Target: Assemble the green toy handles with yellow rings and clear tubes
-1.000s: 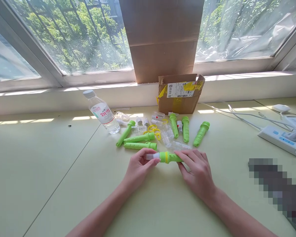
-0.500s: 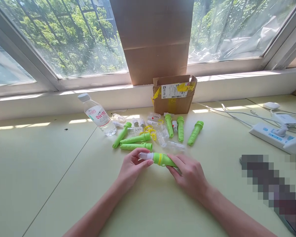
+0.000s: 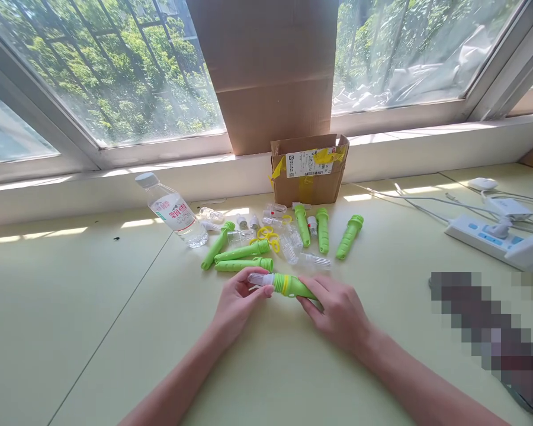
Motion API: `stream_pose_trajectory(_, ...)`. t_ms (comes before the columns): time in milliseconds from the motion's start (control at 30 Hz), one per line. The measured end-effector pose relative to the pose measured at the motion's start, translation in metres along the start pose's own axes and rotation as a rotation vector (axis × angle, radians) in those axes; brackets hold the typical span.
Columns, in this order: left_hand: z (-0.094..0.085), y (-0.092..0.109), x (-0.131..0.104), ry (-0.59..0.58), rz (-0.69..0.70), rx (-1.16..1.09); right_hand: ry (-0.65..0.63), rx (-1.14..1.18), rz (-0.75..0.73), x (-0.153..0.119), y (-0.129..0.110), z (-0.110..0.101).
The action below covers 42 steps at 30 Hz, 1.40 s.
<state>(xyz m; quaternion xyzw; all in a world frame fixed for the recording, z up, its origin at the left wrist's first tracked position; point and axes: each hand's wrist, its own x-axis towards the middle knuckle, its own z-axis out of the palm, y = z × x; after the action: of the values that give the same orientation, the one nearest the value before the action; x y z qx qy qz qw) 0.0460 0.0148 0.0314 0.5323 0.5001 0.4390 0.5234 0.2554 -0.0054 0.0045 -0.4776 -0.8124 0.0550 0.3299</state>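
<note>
My right hand [image 3: 335, 302] is closed around a green plastic tube handle [image 3: 297, 287] with a threaded end and a yellow ring on it. My left hand [image 3: 240, 299] pinches a clear ribbed cap with a white base [image 3: 261, 279], which meets the threaded end in line with the handle. Whether the two are screwed together cannot be made out. Just beyond my hands lie several more green handles [image 3: 244, 264], clear ribbed caps [image 3: 315, 261], yellow rings [image 3: 273, 244] and small white pieces [image 3: 241, 222].
A water bottle [image 3: 177, 216] leans at the back left. Behind the parts stands a small cardboard box [image 3: 308, 186] with yellow tape. To the right are a power strip [image 3: 479, 236] with cables and a blurred-out dark object [image 3: 488, 337].
The whole view has shifted slightly. Both hands keep the same hold on the handle and the clear cap, with hardly any movement between them.
</note>
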Motion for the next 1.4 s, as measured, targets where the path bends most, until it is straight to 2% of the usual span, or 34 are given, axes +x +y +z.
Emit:
stream_pose_trajectory(733,0.0007,-0.0014,0.0003,-0.031,0.014,-0.022,0.016,-0.009,0.016,0.0014,-0.0007,-0.0023)
stream_pose_trajectory(1400,0.0038,0.0047,-0.0018,-0.008,0.007,-0.027,0.031,-0.015,0.023,0.0023,-0.0006,-0.0025)
